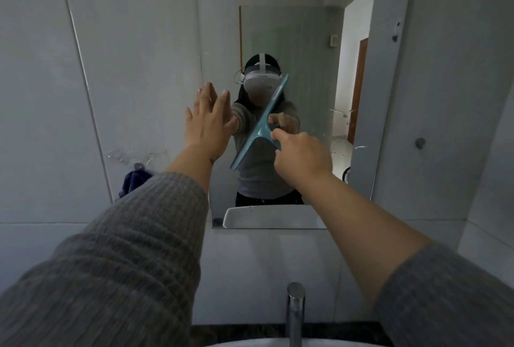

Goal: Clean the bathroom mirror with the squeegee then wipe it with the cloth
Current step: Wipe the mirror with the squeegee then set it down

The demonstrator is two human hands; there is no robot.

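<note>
The bathroom mirror (306, 27) hangs on the tiled wall ahead. My right hand (301, 156) grips the handle of a teal squeegee (258, 127); its long blade lies diagonally against the glass, upper end to the right, lower end to the left. My left hand (207, 121) is flat and open with fingers together, at the mirror's left edge, holding nothing. A dark blue cloth (133, 181) hangs from a hook on the wall to the left, partly hidden behind my left sleeve.
A chrome tap (295, 313) rises at the bottom centre above a white basin rim (250, 344). Wall hooks (420, 143) sit right of the mirror. Water droplets mark the glass near its right side. The mirror reflects a person and an open doorway.
</note>
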